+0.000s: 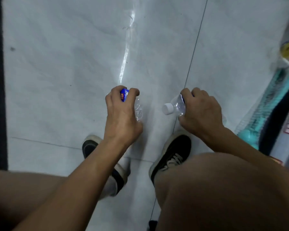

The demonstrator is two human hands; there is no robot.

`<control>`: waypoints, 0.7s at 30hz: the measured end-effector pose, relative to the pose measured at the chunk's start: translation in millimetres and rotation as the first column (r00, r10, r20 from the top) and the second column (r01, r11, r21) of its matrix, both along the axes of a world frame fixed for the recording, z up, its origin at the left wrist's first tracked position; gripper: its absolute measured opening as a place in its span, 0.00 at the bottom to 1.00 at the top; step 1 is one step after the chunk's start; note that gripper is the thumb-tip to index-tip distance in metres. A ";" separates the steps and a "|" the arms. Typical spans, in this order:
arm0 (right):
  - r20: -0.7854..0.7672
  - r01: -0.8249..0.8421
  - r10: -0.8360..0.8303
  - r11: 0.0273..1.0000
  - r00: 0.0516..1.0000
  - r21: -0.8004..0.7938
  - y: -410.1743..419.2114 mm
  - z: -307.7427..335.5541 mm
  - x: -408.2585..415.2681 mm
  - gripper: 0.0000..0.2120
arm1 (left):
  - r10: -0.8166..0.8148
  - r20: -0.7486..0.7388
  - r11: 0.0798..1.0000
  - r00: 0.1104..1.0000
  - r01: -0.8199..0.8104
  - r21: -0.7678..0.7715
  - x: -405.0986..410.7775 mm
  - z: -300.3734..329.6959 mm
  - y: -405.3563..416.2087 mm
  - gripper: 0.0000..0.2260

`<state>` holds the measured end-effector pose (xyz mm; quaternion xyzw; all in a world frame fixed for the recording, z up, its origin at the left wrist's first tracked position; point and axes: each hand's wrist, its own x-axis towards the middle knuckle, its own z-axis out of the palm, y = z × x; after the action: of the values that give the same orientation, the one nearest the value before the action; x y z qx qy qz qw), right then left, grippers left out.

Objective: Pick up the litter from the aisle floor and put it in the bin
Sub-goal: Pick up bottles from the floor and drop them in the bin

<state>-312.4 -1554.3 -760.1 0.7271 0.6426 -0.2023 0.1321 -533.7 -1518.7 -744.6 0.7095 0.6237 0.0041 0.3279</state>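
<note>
In the head view, the left hand [122, 114] gripped a clear bottle with blue label [138, 108] above the grey floor [65, 64]. The right hand [200, 112] gripped a second clear bottle [178, 105], its white cap [167, 108] pointing left.

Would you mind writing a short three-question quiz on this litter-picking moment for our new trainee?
1. True or false: the left hand holds nothing.
2. Which bottle shows its white cap? A) the left bottle B) the right bottle
3. Fill in: the bin is ___ in this view.

Key:
1. False; its fingers curl round a clear bottle with a blue label.
2. B, the one that the right hand holds.
3. Not visible; only the floor, shoes and shelf edges show.
</note>
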 end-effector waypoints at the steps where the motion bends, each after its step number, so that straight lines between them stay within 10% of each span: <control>1: -0.020 0.007 -0.008 1.000 1.000 -0.011 -1.4 26.4 -0.1 0.19 | -0.006 0.012 1.000 1.000 0.006 0.001 1.1 28.8 -0.3 0.31; 21: -0.131 0.184 -0.188 0.982 0.973 -0.038 -38.1 568.4 1.7 0.21 | -0.436 -0.163 0.885 0.885 0.455 0.103 22.0 583.0 35.2 0.30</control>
<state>-310.7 -1592.4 -191.7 0.7671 0.5765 -0.2703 0.0784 -511.7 -1483.5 -161.7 0.8535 0.4628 -0.0764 0.2270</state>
